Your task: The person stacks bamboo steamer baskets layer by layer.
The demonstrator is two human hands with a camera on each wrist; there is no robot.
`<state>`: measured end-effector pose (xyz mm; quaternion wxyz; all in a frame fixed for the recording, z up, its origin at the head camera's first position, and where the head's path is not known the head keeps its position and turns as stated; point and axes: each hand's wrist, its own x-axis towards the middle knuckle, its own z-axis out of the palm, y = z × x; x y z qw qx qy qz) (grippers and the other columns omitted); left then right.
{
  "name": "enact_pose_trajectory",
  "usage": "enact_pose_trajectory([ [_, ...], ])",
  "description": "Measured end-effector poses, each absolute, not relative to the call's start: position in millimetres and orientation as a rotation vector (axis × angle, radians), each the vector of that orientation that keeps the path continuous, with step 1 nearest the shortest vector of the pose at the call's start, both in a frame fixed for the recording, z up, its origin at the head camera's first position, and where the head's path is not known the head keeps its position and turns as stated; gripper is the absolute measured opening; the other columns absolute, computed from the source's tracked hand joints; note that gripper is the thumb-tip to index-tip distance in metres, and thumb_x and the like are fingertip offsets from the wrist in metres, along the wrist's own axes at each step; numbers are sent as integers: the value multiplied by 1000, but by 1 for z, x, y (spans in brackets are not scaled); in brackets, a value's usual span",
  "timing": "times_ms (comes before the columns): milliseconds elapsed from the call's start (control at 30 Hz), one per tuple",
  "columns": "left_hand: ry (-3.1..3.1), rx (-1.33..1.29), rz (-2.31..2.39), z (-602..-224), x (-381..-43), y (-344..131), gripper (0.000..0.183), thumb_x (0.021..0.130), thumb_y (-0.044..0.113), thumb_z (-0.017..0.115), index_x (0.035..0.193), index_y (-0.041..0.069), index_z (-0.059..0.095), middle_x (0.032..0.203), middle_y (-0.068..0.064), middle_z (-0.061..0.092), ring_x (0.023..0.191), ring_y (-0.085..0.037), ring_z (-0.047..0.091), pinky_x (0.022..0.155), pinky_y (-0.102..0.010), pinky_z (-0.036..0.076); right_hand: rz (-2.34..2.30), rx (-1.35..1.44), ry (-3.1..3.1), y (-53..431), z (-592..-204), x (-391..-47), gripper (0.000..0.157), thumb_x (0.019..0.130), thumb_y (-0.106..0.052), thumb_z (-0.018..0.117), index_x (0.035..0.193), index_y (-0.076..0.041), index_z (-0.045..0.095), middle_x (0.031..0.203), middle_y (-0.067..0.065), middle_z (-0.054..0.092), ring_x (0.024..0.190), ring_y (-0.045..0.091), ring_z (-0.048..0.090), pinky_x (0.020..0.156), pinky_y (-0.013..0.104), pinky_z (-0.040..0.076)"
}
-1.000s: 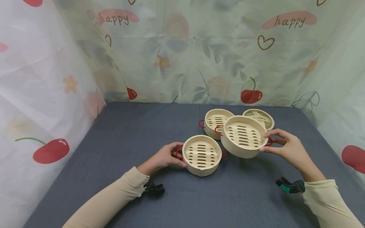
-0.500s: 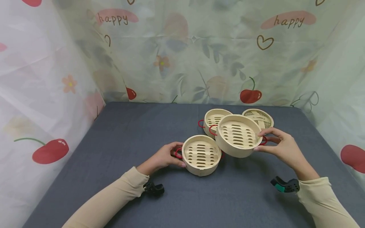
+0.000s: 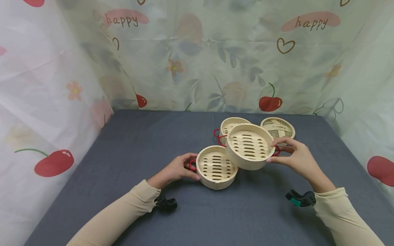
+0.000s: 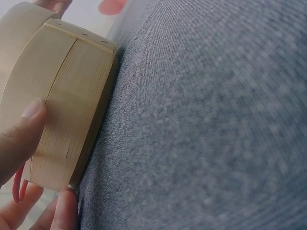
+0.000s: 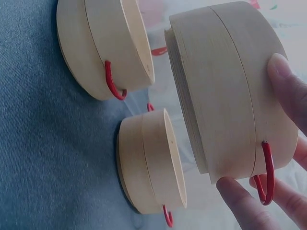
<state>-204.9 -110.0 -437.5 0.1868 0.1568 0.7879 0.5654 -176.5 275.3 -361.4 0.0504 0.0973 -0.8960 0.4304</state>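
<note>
In the head view, my left hand (image 3: 178,169) grips the left side of a bamboo steamer basket (image 3: 216,185) standing on the table, at its red handle. The left wrist view shows my thumb on the wall of this basket (image 4: 72,105) and fingertips at its lower edge. My right hand (image 3: 298,159) holds a second steamer basket (image 3: 246,164) by its right side, raised and slightly tilted. It overlaps the back right of the first basket in the head view. In the right wrist view, the raised basket (image 5: 216,91) hangs apart from two baskets below.
Behind the raised basket stands a third steamer basket (image 3: 234,119), partly hidden. A round woven bamboo lid (image 3: 278,127) lies at the back right. The dark grey tablecloth (image 3: 147,136) stretches to printed curtains at the back and sides.
My right hand has carried the raised steamer basket leftward, towards the one at my left hand, and it now covers more of the third basket. My left hand stays in place.
</note>
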Motion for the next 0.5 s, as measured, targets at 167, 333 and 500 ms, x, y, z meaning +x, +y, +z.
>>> enact_pose_trajectory([
  [167, 2218, 435, 1590, -437, -205, -110, 78, 67, 0, 86, 136, 5, 50, 121, -14, 63, 88, -11, 63, 71, -22, 49, 1341, 351, -2701, 268, -363, -177, 45, 74, -25, 85, 111, -11, 64, 121, -2, 54, 93, -3, 60, 69, 20, 49],
  [333, 2229, 448, 1580, -438, -206, -111, 79, 67, 0, 87, 136, 4, 50, 120, -14, 64, 88, -11, 63, 70, -22, 49, 1396, 393, -2690, 262, -366, -177, 45, 73, -23, 85, 111, -11, 63, 121, -1, 54, 93, -1, 61, 66, 22, 49],
  [500, 2229, 438, 1570, -438, -206, -110, 79, 68, 2, 87, 137, 5, 49, 122, -14, 63, 89, -12, 63, 72, -23, 49, 1410, 404, -2691, 256, -368, -178, 46, 72, -24, 86, 110, -12, 63, 117, -1, 54, 92, 1, 62, 64, 24, 48],
])
